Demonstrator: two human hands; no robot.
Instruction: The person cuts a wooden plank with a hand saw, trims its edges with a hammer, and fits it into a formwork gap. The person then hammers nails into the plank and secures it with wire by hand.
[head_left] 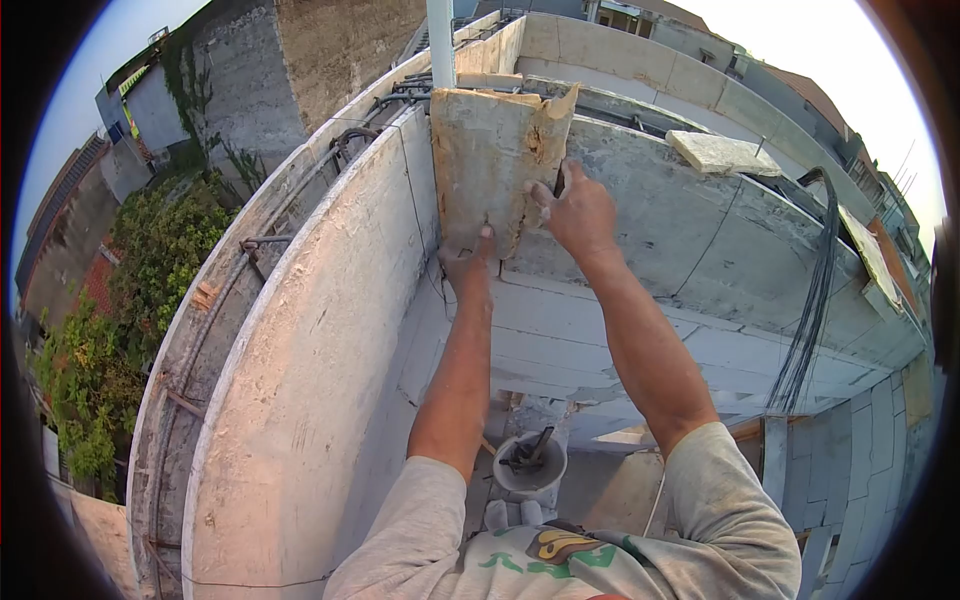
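A worn, roughly rectangular board (480,150) with a ragged, flaking right edge stands upright in the corner where two formwork panels meet. My left hand (470,265) grips its lower left part, the thumb on the front face and the other fingers partly hidden. At the board's right edge is my right hand (582,215), closed with thumb and fingers around the broken rim. The curved pale panel (310,300) is left of the board, and a grey panel (660,215) runs off to the right.
Rebar (190,345) lies in the channel behind the left panel. A bucket (553,474) holding tools stands below, near my feet. Bent black rods (815,290) hang over the right panel, near a loose slab (722,152). A pale vertical post (441,45) rises behind the board.
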